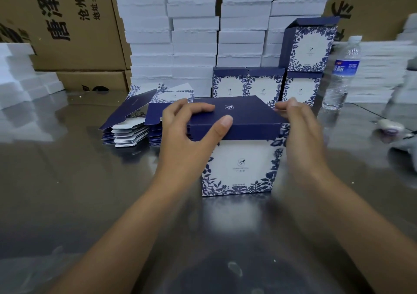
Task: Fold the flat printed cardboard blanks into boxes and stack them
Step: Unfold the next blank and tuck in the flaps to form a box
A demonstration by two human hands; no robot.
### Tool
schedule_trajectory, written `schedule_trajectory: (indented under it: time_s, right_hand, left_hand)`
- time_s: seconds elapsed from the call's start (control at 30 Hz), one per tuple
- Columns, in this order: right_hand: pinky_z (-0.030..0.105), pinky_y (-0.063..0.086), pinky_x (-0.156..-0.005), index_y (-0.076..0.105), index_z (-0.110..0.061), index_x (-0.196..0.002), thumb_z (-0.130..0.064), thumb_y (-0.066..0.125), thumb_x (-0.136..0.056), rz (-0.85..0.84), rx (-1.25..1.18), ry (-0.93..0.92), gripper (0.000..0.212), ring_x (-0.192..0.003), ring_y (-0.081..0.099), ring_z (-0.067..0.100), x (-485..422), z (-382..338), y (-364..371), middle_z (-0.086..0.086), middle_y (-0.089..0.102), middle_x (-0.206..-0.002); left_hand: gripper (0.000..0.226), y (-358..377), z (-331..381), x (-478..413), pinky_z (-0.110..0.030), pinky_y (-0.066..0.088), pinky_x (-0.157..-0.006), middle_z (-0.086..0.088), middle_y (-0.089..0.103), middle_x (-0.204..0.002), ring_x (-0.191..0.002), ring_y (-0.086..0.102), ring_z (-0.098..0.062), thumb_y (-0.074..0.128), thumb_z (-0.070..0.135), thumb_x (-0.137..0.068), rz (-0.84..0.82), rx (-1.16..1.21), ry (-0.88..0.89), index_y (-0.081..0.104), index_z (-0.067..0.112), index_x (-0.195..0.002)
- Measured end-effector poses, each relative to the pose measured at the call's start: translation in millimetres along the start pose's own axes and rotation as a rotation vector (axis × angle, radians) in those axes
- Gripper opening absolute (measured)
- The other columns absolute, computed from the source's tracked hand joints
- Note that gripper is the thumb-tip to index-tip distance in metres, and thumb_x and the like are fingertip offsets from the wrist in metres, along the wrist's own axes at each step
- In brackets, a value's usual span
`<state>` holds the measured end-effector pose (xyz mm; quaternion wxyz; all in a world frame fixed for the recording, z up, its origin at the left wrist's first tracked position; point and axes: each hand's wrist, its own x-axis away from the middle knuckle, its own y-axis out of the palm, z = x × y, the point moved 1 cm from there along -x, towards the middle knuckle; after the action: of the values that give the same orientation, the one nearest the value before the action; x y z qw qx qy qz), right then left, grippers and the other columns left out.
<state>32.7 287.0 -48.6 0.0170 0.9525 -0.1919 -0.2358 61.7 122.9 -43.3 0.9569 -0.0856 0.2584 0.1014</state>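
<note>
A folded blue-and-white floral box (239,165) stands upright on the shiny table in front of me, its navy lid flap (243,113) lying across the top. My left hand (191,133) grips the lid's left edge, fingers on top and thumb against the front lip. My right hand (300,131) holds the box's right side, fingertips at the top corner. A pile of flat blanks (135,122) lies to the left behind my left hand. Three finished boxes (264,86) stand in a row behind, with one more box (309,45) stacked on the rightmost.
A wall of white foam trays (194,34) rises at the back, brown cartons (67,23) to its left. White foam pieces (18,77) sit far left. A water bottle (343,72) stands right, beside more white stacks (379,72). A small tape roll (390,126) lies far right.
</note>
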Motion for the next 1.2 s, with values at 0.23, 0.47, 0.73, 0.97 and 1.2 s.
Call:
schedule_trajectory:
  time_s: [0.23,0.47,0.73,0.97,1.2]
  right_hand:
    - [-0.002,0.031,-0.085,0.046,-0.028,-0.12,-0.037,0.037,-0.092,-0.175,-0.003,-0.235,0.031,-0.103,0.043,-0.025,19.6,-1.2,11.0,-0.032,0.049,-0.113]
    - [0.008,0.033,-0.095,0.058,-0.04,-0.098,-0.033,0.055,-0.086,-0.211,0.21,-0.331,0.015,-0.119,0.046,-0.003,20.1,-2.9,9.4,-0.008,0.054,-0.119]
    - [0.01,0.036,-0.09,0.064,-0.038,-0.084,-0.027,0.066,-0.079,-0.25,0.21,-0.422,0.012,-0.107,0.051,-0.002,25.5,-12.5,9.6,-0.009,0.057,-0.103]
    - [0.007,0.038,-0.075,0.062,-0.038,-0.082,-0.018,0.068,-0.082,-0.254,0.213,-0.482,0.022,-0.09,0.053,-0.007,24.3,-14.1,13.1,-0.015,0.052,-0.09]
    - [0.01,0.042,-0.079,0.062,-0.036,-0.082,-0.019,0.068,-0.081,-0.279,0.234,-0.511,0.018,-0.088,0.058,0.0,18.8,-16.7,8.9,-0.011,0.06,-0.086]
  left_hand:
    - [0.032,5.1,-10.7,1.8,-0.031,0.039,-0.104,0.012,0.046,-0.126,-0.122,0.044,-0.003,0.061,0.045,-0.083,-0.064,-0.105,0.19,0.048,0.039,-0.112]
    - [0.018,5.0,-8.7,1.6,-0.023,0.034,-0.104,0.019,0.048,-0.114,-0.122,0.042,-0.005,0.063,0.035,-0.08,-0.01,-0.176,0.274,0.056,0.038,-0.097]
    - [0.013,8.7,-6.7,6.7,-0.026,0.044,-0.086,0.002,0.06,-0.097,-0.096,0.057,-0.017,0.065,0.013,-0.085,0.105,-0.299,0.526,0.069,0.011,-0.098]
    - [0.011,6.2,-3.4,3.3,-0.04,0.049,-0.085,0.005,0.06,-0.09,-0.092,0.061,-0.016,0.064,0.017,-0.085,0.109,-0.246,0.477,0.072,0.012,-0.091]
    - [0.01,2.6,-2.4,-0.4,-0.045,0.048,-0.079,-0.004,0.065,-0.084,-0.086,0.06,-0.02,0.064,0.016,-0.084,0.066,-0.249,0.492,0.072,0.01,-0.087]
